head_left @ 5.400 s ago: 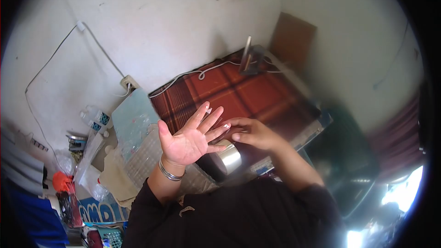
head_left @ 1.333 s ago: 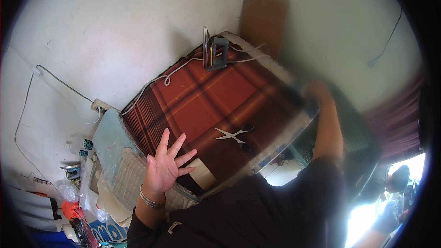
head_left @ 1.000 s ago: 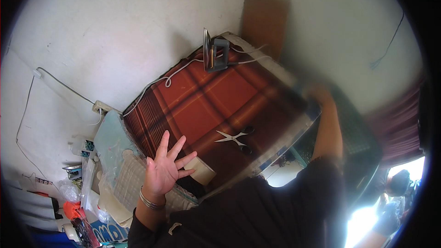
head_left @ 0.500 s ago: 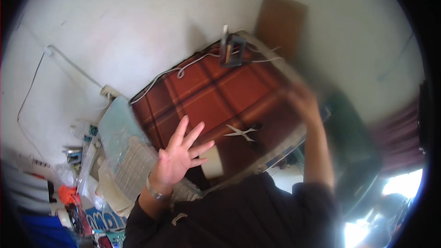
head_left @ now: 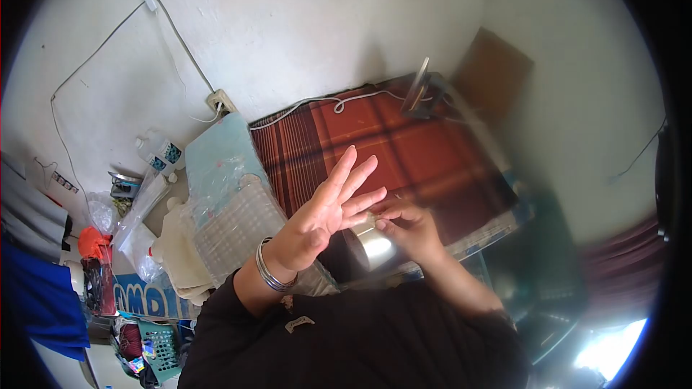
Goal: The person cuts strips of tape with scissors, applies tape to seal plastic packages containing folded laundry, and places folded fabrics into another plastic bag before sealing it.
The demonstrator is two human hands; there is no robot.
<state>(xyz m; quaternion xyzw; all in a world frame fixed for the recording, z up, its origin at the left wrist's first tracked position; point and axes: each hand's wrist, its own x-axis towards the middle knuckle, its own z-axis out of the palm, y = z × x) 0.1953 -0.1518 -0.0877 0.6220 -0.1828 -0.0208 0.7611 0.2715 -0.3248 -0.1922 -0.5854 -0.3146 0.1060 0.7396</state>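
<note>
My left hand (head_left: 317, 220) is raised over the table with its palm up and fingers spread, holding nothing. A silver bangle (head_left: 271, 266) circles that wrist. Close to its lower fingertips, my right hand (head_left: 411, 229) has thumb and index finger pinched together. What is in the pinch, if anything, is too small to make out. Just below both hands, a shiny pale rounded object (head_left: 371, 246) catches the light, and its kind is unclear. Under the hands lies a red and dark checked cloth (head_left: 425, 151). The scissors seen earlier do not show now.
A phone-like item in a stand (head_left: 417, 94) is at the cloth's back edge, beside a white cable (head_left: 339, 106). Plastic-wrapped light-blue sheets (head_left: 220, 158) lie at left, near bottles (head_left: 158, 151) and a socket (head_left: 221, 101). A brown board (head_left: 494, 72) leans in the corner.
My right hand has come in from the table's right side to beside my left fingertips. My left hand stays spread. The view has shifted, and the scissors are out of sight.
</note>
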